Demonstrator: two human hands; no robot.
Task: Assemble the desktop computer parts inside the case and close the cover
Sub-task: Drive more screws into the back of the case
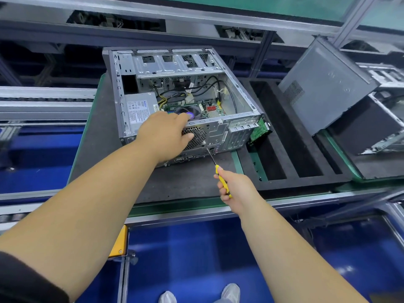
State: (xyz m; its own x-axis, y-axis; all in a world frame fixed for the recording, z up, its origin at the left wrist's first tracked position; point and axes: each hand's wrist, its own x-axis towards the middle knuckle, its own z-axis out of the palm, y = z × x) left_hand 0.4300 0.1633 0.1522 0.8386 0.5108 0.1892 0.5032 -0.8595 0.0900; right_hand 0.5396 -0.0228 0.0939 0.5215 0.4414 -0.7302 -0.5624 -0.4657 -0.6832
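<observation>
Two bare forearms reach forward from the bottom of the view, the left one coming out of a dark sleeve [26, 278]. Below them stand two pale shoes [229, 293] on a blue floor.

The open silver-grey metal computer case [220, 130] lies on its side on a dark grey mat over the green-edged tabletop [188, 207], its uncovered side facing up. Inside it sit a grey boxed power supply with a white label [140, 109] at the left, a green motherboard [209, 109] with a round cooler fan beside it, and black cables looping toward the far drive bays.

The left hand [162, 135] rests over the case's near rear wall, fingers curled over the top edge toward the cooler fan and the thumb pressed against the round perforated fan grille [196, 136]. It grips the case wall.

The right hand [235, 189] is closed around the yellow-and-black handle of a slim screwdriver [222, 180]. The thin steel shaft slants up and left, and its tip meets the rear panel just right of the grille.

To the right, a black foam tray with long slots [290, 162] lies beside the case, with a small green circuit card [260, 130] leaning between them. Farther right a grey metal cover panel [328, 84] leans tilted against another open case [382, 119].
</observation>
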